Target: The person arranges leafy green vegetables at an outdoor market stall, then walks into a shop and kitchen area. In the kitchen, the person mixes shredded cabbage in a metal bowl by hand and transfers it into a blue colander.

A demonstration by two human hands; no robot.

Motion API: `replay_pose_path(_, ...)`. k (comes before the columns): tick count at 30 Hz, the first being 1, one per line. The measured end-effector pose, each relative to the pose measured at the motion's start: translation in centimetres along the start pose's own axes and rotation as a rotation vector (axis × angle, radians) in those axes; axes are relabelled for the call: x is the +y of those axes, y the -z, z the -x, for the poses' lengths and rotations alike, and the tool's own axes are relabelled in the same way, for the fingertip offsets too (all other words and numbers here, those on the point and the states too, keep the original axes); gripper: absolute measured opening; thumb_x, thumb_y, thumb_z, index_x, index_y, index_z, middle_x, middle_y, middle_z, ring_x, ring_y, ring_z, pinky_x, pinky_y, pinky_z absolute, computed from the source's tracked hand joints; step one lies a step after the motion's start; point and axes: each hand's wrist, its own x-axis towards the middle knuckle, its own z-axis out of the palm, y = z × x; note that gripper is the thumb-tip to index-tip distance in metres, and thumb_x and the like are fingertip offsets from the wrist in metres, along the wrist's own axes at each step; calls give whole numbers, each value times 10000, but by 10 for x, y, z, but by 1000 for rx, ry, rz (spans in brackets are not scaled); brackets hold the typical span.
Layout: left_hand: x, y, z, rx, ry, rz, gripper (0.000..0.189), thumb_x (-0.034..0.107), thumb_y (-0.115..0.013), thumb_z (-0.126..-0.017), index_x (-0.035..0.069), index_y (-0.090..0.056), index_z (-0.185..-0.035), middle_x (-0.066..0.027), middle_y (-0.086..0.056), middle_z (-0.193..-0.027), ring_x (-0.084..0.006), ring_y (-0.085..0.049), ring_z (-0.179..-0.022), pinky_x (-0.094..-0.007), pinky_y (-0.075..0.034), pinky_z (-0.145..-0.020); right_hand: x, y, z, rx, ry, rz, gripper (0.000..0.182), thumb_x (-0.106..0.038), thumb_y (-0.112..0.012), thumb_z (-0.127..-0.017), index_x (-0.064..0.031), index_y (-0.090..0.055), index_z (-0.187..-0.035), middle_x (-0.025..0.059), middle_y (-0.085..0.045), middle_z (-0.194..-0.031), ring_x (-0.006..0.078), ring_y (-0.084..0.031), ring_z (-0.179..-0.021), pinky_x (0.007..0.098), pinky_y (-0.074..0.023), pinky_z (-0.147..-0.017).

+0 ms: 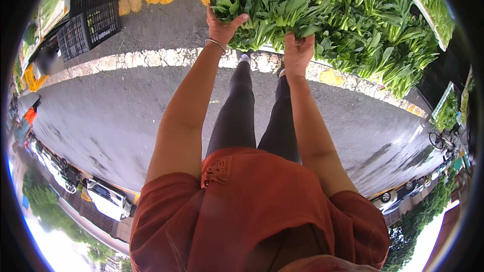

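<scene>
A broad pile of leafy greens with pale green stems [280, 5] and a few small yellow flowers lies before me. My left hand [222, 28], a silver bangle at its wrist, rests against the pile's left end. Its thumb is spread from the index finger; the other fingers are partly hidden. My right hand [299, 51] is at the pile's near edge, its fingers curled on leaves and stems of the greens. Part of a white tray edge [269, 48] shows beneath the pile.
Black plastic crates [89, 30] stand to the left on the asphalt. A cracked white painted line [151, 59] runs past my feet. More greens lie in a white-edged tray [418, 5] at upper right. Behind me, cars [107, 198] stand along the wet road's far side.
</scene>
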Motion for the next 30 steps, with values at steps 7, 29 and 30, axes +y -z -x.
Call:
replay_pose_path(7,45,-25,-4,-184,-94,357,1185,82,-813,-546,46,73,-1333,-147,-327,-1259,-214,-379,-1137,-318,-347,-970,-7,-27,-69,41,-99,736,928,-653,-675,-525,56,-477,-1089,213,-334,-1211,363,-363,-1109,420,-370,-878)
replay_pose_path(29,59,-17,-26,-189,219,383,736,120,-707,-672,103,-300,-1285,-57,-506,-1117,-188,-499,-978,-308,-421,-821,-31,-85,-16,164,-199,246,1150,-290,-836,-486,-2,-106,-1327,249,-263,-1251,382,-415,-1088,380,-406,-902)
replay_pose_path(30,64,-23,-23,-176,221,380,730,135,-711,-669,108,-310,-1278,-58,-502,-1119,-187,-498,-979,-310,-420,-822,-9,-81,-25,68,-193,235,1101,-361,-822,-484,13,-186,-1301,243,-333,-1199,377,-431,-1072,379,-410,-895)
